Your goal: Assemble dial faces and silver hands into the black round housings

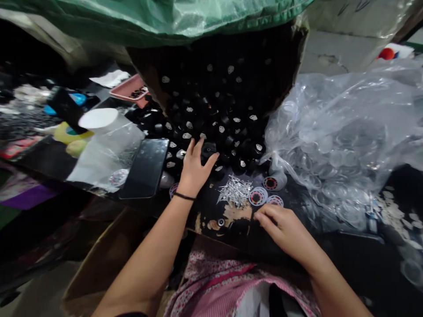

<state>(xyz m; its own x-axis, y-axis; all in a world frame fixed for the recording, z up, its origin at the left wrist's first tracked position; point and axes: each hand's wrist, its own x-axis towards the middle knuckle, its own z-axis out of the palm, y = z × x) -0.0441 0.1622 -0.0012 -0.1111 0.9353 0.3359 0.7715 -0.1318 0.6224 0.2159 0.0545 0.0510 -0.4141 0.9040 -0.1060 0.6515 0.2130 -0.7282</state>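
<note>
My left hand (pixel 194 169) reaches into a heap of black round parts with white tabs (pixel 228 127). Its thumb and fingers are spread around one dark part (pixel 208 150), and I cannot see a firm grip on it. Near the bench edge, my right hand (pixel 277 222) has thumb and forefinger pinched together; whatever is between them is too small to make out. Just beyond it lie printed round discs (pixel 257 196) with a dark and red ring pattern. A pile of thin silvery pins (pixel 234 190) lies between the hands. One small ringed piece (pixel 221 223) sits near the edge.
A black phone (pixel 145 169) lies left of my left hand, beside a clear bag (pixel 107 149). On the right, a big plastic bag (pixel 346 141) holds clear round pieces. A pink tray (pixel 128 91) stands at the back left; green sheeting (pixel 185 17) hangs above the heap.
</note>
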